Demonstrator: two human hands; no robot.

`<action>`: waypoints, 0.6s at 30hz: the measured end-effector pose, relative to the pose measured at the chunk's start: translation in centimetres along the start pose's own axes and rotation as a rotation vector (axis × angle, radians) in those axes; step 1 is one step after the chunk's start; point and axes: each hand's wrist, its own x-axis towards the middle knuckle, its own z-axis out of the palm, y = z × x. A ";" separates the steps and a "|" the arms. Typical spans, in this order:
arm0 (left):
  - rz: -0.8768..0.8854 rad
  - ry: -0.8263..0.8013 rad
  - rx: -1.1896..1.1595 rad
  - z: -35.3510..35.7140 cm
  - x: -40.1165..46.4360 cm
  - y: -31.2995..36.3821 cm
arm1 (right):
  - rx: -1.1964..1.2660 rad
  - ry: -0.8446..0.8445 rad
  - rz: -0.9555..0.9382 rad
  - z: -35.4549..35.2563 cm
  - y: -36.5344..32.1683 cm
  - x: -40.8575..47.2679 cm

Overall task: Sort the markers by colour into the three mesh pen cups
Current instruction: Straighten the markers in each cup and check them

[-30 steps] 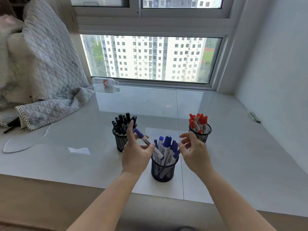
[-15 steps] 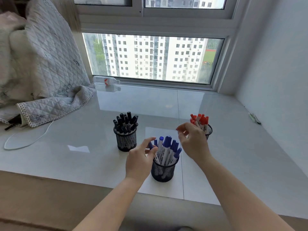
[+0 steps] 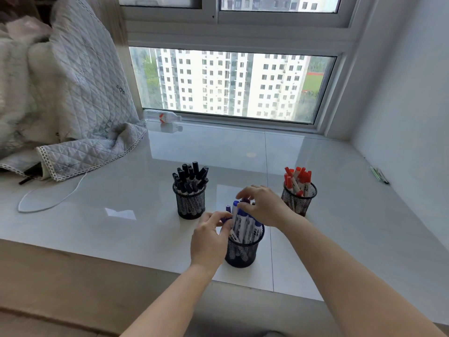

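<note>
Three black mesh cups stand on the glossy white sill [image 3: 340,215]. The left cup [image 3: 190,206] holds several black markers, the right cup [image 3: 299,201] several red markers. The near middle cup [image 3: 241,251] holds several blue markers [image 3: 244,224]. My left hand [image 3: 209,239] is at that cup's left rim, its fingertips pinched on the cap of a blue marker [image 3: 225,216] that stands in the cup. My right hand [image 3: 263,206] hovers over the blue markers with fingers spread, its fingertips touching their caps.
A quilted grey blanket [image 3: 73,113] is heaped at the left, with a white cable [image 3: 52,203] looping out from under it. A plastic bottle [image 3: 162,116] lies by the window. Two thin pens [image 3: 379,175] lie by the right wall. The sill's front edge runs just below the blue cup.
My left hand has lowered the blue marker from the air into the middle cup. My right hand has moved from near the red cup back over the blue markers.
</note>
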 end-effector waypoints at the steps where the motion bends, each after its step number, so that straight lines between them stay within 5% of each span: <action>1: -0.005 -0.004 -0.010 0.1 0.0 0.0 | -0.011 -0.023 -0.012 0.0 -0.1 0.1; 8: -0.143 -0.216 -0.207 0.7 -1.2 -0.7 | -0.004 -0.146 -0.030 -0.1 -0.6 0.2; 18: -0.282 -0.336 -0.225 2.1 -0.3 -0.6 | 0.358 -0.169 -0.001 -0.6 -0.5 -0.7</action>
